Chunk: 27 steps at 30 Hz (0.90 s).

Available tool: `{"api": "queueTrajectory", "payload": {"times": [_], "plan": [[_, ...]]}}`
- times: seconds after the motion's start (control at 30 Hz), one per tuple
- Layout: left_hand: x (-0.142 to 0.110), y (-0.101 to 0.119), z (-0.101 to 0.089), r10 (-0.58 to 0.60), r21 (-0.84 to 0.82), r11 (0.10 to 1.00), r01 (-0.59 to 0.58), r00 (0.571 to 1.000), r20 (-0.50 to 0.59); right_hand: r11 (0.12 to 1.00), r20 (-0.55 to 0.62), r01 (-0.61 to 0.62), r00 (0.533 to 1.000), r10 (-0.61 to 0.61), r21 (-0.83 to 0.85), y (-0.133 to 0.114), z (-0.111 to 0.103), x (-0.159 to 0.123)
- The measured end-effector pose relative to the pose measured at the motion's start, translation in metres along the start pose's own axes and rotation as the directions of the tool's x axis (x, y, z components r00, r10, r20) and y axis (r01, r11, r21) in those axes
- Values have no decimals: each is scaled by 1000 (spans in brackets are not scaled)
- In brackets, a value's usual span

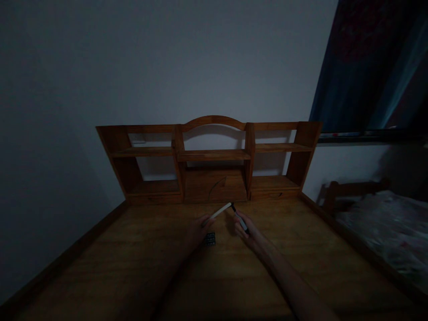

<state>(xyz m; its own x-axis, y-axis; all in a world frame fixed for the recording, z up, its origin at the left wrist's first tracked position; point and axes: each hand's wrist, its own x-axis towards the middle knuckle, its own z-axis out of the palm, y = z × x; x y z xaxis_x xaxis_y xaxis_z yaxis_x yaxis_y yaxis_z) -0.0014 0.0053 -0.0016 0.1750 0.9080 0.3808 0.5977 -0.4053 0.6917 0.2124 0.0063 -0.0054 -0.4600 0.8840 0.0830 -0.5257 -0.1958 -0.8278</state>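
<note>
My left hand (200,226) is closed round the lower end of a slim white stick (220,210), which slants up to the right. Held in my right hand (246,226) is a slim pen-like tool (241,221) with a light grey body, a black back end and a dark, narrow front. The tool's front end meets the upper tip of the stick, though dim light hides whether they touch. A small black rectangular piece with rows of light marks (210,239) lies on the wooden desk (230,276), just right of my left wrist.
A wooden shelf unit (214,155) stands along the desk's back edge against the pale wall (207,62). Raised wooden rims border the desk at both sides. Beyond the right rim lies a plastic-covered heap (388,227), below a dark curtain (371,71).
</note>
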Motion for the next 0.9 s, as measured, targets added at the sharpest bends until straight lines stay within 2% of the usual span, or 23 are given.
{"api": "queueTrajectory", "payload": {"times": [0.17, 0.33, 0.57, 0.77, 0.9], "plan": [[0, -2, 2, -6, 1, 1000, 6, 1000, -5, 999, 59, -49, 997, 48, 8, 2, 3, -2], [1, -4, 4, 5, 4, 1000, -5, 1000, -5, 997, 52, -22, 999, 18, 71, 2, 0, 0], [0, -5, 3, 5, -3, 1000, -5, 1000, 2, 996, 103, -64, 993, 57, 63, 5, 2, -1], [1, -4, 4, -6, -1, 1000, 6, 1000, 2, 995, 79, 4, 997, -12, 95, 2, -6, 2], [1, -6, 4, -13, -6, 1000, 13, 1000, 10, 997, 127, -41, 991, 33, 65, 5, -6, 2]]}}
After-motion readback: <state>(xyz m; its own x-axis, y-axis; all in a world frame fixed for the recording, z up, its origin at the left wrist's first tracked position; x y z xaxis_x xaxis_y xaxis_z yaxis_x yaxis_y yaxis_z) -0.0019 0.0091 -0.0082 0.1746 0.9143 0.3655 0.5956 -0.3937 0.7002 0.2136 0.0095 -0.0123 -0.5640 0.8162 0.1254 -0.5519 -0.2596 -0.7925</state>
